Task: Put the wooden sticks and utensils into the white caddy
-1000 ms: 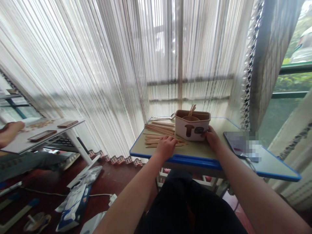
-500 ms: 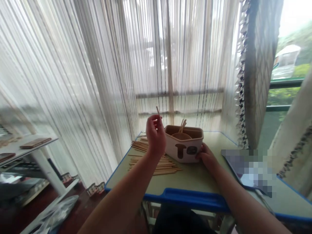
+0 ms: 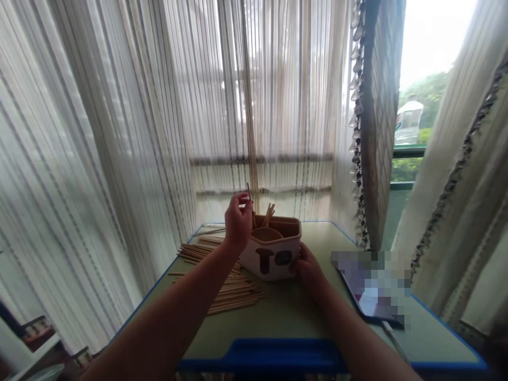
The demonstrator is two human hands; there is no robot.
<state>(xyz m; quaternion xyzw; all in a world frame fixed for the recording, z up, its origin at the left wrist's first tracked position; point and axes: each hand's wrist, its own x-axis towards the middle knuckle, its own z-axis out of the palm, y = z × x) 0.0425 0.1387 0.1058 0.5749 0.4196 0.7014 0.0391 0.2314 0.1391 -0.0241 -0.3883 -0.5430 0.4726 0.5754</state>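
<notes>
My left hand is raised over the left rim of a white holder box and pinches a thin wooden stick that stands nearly upright, its lower end at the box opening. Inside the box sit a brown cup and a few more sticks. My right hand grips the box's front right side on the table. A pile of wooden sticks lies on the green table to the left of the box.
A blurred flat device lies on the table at the right with a cable running off it. Striped sheer curtains hang close behind the table, and a dark curtain edge at the right. The table has a blue front edge.
My left hand lifted one stick from the pile and carried it up and right to the box opening. The view turned right and nearer to the table. My right hand stayed on the box.
</notes>
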